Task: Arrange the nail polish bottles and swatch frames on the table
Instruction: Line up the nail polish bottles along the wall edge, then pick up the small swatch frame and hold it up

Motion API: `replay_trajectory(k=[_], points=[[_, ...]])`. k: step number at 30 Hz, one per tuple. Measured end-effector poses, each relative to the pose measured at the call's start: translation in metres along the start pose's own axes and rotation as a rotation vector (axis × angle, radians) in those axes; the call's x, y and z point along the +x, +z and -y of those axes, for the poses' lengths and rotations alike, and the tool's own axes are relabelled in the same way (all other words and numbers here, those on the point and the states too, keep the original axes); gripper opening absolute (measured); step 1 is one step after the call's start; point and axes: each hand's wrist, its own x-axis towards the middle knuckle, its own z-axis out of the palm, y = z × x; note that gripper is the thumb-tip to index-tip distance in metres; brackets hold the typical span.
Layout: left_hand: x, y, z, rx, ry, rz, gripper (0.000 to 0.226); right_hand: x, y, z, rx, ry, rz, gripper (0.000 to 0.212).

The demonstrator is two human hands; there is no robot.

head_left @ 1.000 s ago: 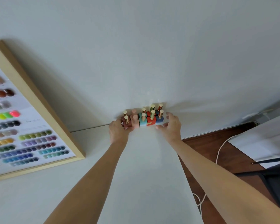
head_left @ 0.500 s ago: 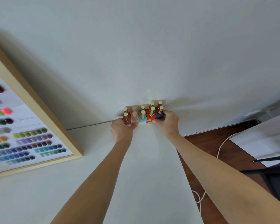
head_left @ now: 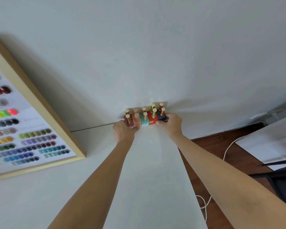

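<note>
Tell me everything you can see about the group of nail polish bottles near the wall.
The nail polish bottles stand upright in a tight block of two rows at the far edge of the white table, against the wall. Their square bodies run brownish red, pink, light blue, red and dark blue; most caps are gold, two pink. The left hand presses one end, the right hand the other.

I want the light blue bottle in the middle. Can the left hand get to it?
Probably yes. The left hand rests on the pink bottle right beside the light blue bottle, whose front is uncovered.
</note>
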Motion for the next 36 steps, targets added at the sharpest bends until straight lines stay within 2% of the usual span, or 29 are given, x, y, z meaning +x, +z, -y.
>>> replay_trajectory(k=[3,6,9,10,17,22,26,31,36], points=[[-0.008,-0.007,0.001,0.042,-0.039,0.038,0.057,-0.007,0.000,0.002,0.011,0.045,0.017,0.024],[-0.026,-0.019,0.003,0.068,-0.078,0.063,0.068,-0.022,0.000,0.004,0.019,0.138,-0.013,0.031],[-0.049,-0.033,0.007,0.114,-0.063,0.072,0.069,-0.043,0.000,0.006,0.076,0.273,0.026,0.062],[-0.057,-0.039,0.009,0.120,-0.053,0.073,0.067,-0.051,-0.001,0.008,0.089,0.298,0.048,0.066],[-0.124,-0.095,0.023,0.053,0.029,0.109,0.067,-0.113,-0.009,0.051,0.176,0.318,0.117,0.047],[-0.166,-0.159,0.050,0.025,0.072,0.050,0.064,-0.160,-0.003,0.105,0.254,0.286,0.180,0.037],[-0.197,-0.239,0.088,0.002,0.119,-0.057,0.061,-0.216,0.019,0.165,0.289,0.178,0.233,0.032],[-0.247,-0.349,0.167,-0.054,0.140,-0.218,0.055,-0.312,0.076,0.235,0.235,0.037,0.313,0.021],[-0.302,-0.446,0.268,-0.076,0.043,-0.403,0.047,-0.405,0.156,0.292,0.203,-0.069,0.483,0.020]])
